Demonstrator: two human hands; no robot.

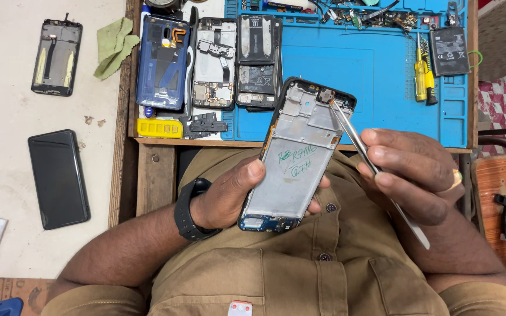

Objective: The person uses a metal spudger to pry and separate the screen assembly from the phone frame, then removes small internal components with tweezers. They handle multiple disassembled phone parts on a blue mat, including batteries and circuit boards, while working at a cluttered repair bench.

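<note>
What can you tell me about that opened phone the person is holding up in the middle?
The opened phone is a bare silvery metal frame with black edges, its back cover off. Green handwriting marks the middle plate, and a small blue circuit board sits at its lower end. It tilts, top end toward the blue mat. The left hand grips its lower half; tweezers in the right hand touch its top corner.

You have one view only, from the camera on your head; it looks steeply down, close over your chest and hands, onto the near surface (376, 70) edge.
</note>
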